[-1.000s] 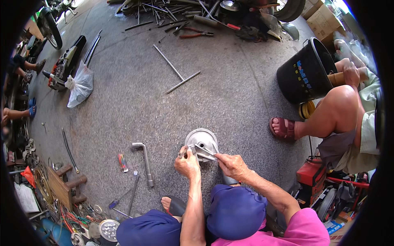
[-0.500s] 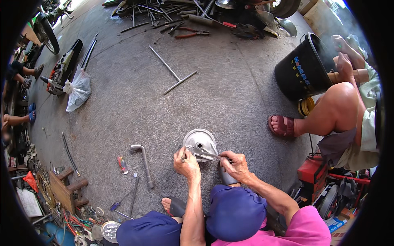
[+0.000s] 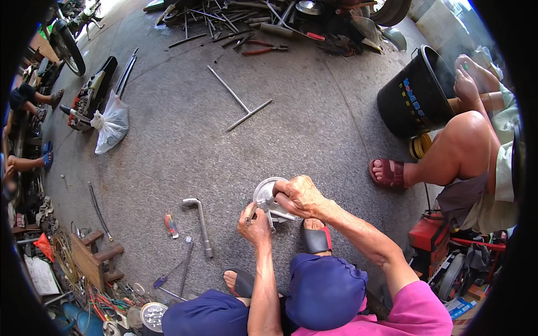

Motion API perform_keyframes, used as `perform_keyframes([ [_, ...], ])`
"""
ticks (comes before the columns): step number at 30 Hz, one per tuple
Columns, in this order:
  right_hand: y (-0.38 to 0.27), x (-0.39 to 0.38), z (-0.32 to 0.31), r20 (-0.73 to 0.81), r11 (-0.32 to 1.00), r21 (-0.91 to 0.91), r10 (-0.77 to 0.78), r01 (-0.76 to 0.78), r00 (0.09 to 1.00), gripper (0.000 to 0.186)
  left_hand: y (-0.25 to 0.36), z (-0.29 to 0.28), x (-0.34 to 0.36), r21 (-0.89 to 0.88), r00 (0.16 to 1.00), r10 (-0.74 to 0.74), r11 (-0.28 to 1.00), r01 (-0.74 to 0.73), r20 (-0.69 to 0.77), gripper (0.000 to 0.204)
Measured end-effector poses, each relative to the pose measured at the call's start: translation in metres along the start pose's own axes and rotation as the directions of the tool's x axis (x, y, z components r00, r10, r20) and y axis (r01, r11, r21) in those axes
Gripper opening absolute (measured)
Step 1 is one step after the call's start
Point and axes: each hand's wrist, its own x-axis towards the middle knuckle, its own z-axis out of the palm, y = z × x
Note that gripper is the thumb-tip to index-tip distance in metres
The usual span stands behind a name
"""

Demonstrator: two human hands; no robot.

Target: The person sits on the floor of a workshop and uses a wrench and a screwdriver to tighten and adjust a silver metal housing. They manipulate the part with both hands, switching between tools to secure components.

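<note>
The left hand (image 3: 256,227) is pinching the lower-left edge of the round metal plate (image 3: 264,191), while the right hand (image 3: 303,197) is bending curled fingers over its right side (whether they are gripping anything, I cannot tell); the plate is lying between both hands.

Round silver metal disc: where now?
Head view, just below centre: disc at the person's left hand and right hand, right of the L-shaped silver metal wrench.
</note>
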Motion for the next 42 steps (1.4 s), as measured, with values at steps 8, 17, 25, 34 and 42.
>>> perform_keyframes([
  [8, 0.002, 0.064, 0.006, 0.166, 0.998, -0.06, -0.01, 0.02, 0.986, 0.023, -0.001, -0.001, 0.0, -0.173, 0.996, -0.076, 0.981, 0.084, 0.051, 0.019],
  [17, 0.011, 0.077, 0.03, -0.007, 0.993, 0.038, 0.114, -0.114, 0.993, 0.023, 0.002, -0.002, 0.0, -0.102, 0.998, -0.046, 0.994, 0.049, 0.038, 0.018],
  [25, 0.012, 0.055, 0.026, 0.025, 0.989, 0.072, 0.128, -0.129, 0.991, 0.028, -0.013, 0.006, -0.001, -0.175, 0.996, -0.04, 0.983, 0.053, 0.078, 0.019],
  [34, 0.02, -0.095, 0.076, 0.124, 0.923, -0.13, -0.347, 0.362, 0.929, 0.019, -0.018, 0.007, 0.0, -0.035, 0.997, 0.064, 0.997, -0.062, 0.052, 0.018],
  [42, 0.043, -0.118, 0.066, -0.029, 0.924, -0.198, -0.338, 0.326, 0.941, 0.023, -0.007, 0.002, -0.001, -0.053, 0.996, -0.012, 0.998, 0.016, 0.085, 0.02],
])
